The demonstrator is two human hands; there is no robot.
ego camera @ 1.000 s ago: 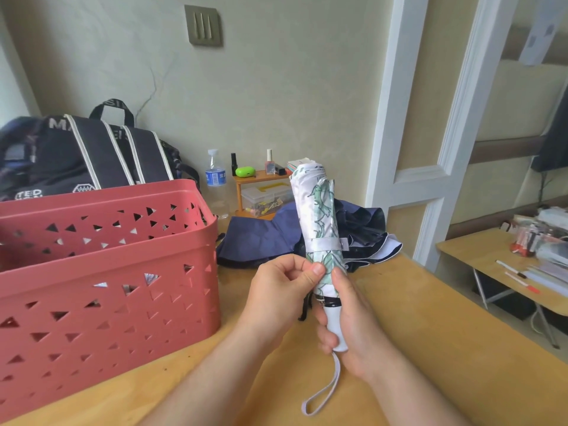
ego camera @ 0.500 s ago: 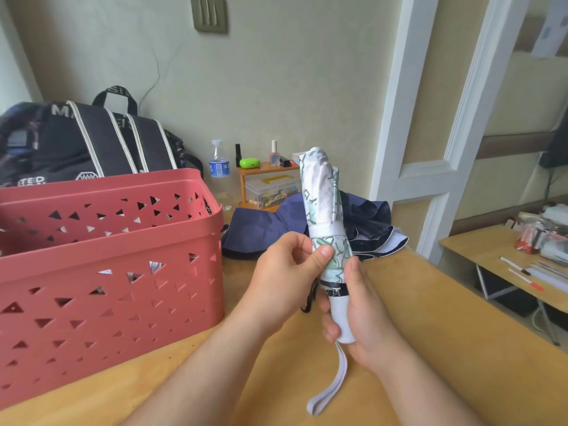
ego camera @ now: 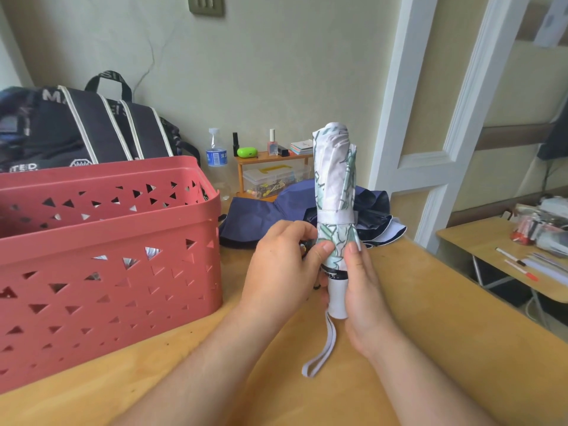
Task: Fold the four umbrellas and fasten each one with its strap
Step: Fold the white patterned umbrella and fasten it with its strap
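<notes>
The white leaf-print umbrella point(ego camera: 335, 179) stood upright above the bench point(ego camera: 430, 318), rolled tight, with its white strap point(ego camera: 336, 217) wrapped around the canopy just above both hands. The right hand point(ego camera: 361, 290) grasped the white handle point(ego camera: 336, 299) from the right, fingers curled behind it and the thumb lying up along the lower canopy. The left hand point(ego camera: 282, 272) was clenched on the lower canopy from the left, its thumb pressing the printed fabric just beside the right thumb and its fingers curled round the far side. A white wrist loop point(ego camera: 321, 352) hung from the foot of the handle, below and between the two wrists, its lower end near the bench; whether it touched could not be told.

Beyond the hands, behind the held umbrella, a navy umbrella point(ego camera: 264, 216) lay unfolded and crumpled on the bench. To the left of the left hand stood a red basket point(ego camera: 107, 262) with triangular cut-outs, well apart from the fingers; pale shapes showed through some holes, too hidden to name. Behind the basket a dark bag point(ego camera: 76, 130) with pale stripes leaned by the wall. Farther back from the hands stood a water bottle point(ego camera: 217, 158) and a small wooden shelf point(ego camera: 270, 167) carrying small bottles, a green case and a clear box. Off to the right of the right hand, a second table point(ego camera: 479, 241) held pens and clutter.
</notes>
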